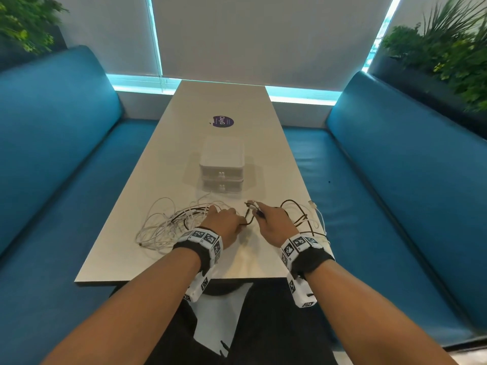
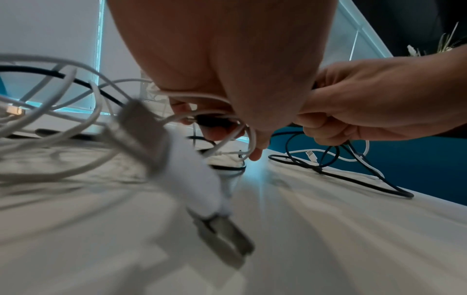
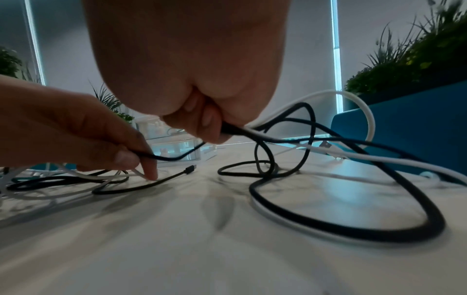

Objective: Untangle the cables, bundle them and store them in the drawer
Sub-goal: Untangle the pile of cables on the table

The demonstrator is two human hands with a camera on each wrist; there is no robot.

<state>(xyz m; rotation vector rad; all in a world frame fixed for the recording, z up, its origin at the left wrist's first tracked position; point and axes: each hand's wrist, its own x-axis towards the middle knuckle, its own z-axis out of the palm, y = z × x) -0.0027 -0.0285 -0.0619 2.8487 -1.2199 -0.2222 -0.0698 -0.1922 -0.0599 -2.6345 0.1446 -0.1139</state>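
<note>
A tangle of white cables [image 1: 163, 225] lies on the white table [image 1: 237, 106] to the left of my left hand [image 1: 229, 217]. A dark cable [image 1: 297, 214] loops out to the right of my right hand [image 1: 261, 214]. In the right wrist view my right hand [image 3: 202, 123] grips the black cable [image 3: 353, 225] together with a white cable [image 3: 366, 157]. My left hand [image 3: 131, 159] pinches the same black cable a short span away. White cable strands run through my left hand [image 2: 227, 127]. The small white drawer unit [image 1: 222, 167] stands behind the hands, both drawers closed.
Blue padded benches [image 1: 395, 180] run along both sides of the table. A purple round sticker [image 1: 223, 121] is on the tabletop beyond the drawer unit. A loose white USB plug [image 2: 192, 179] hangs blurred near my left wrist. The table's near edge [image 1: 184, 281] is under my forearms.
</note>
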